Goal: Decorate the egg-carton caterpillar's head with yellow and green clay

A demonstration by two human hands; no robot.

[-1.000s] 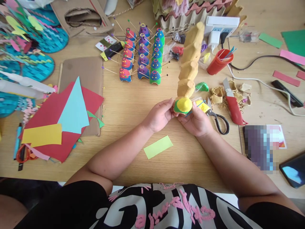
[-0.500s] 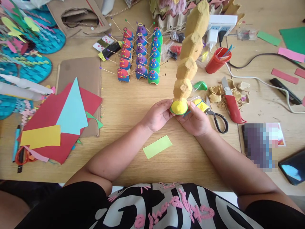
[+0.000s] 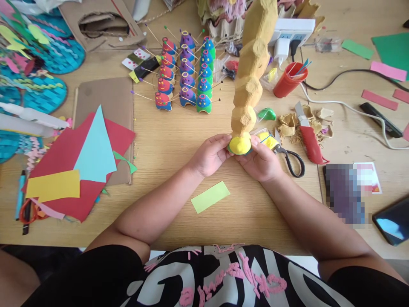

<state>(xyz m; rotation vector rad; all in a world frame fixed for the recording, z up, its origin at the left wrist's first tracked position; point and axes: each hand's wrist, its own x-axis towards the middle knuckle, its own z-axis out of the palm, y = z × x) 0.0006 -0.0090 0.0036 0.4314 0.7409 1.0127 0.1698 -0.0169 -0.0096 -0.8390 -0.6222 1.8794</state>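
Yellow paint covers the domed cup [image 3: 240, 145] pinched between the left hand [image 3: 210, 155] and the right hand [image 3: 260, 162], fingers of both curled closed around its green rim, just above the wooden table [image 3: 172, 136]. It caps the near end of a tan egg-carton strip [image 3: 251, 72] that rises steeply away, so the two-sided grip seems to steady that tall piece. The strip's top runs out of frame, and the scissors [image 3: 289, 157] lie partly hidden behind the right hand.

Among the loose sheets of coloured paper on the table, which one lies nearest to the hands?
The light green paper strip, lying alone just below the left hand and right hand; the other sheets are stacked far left.
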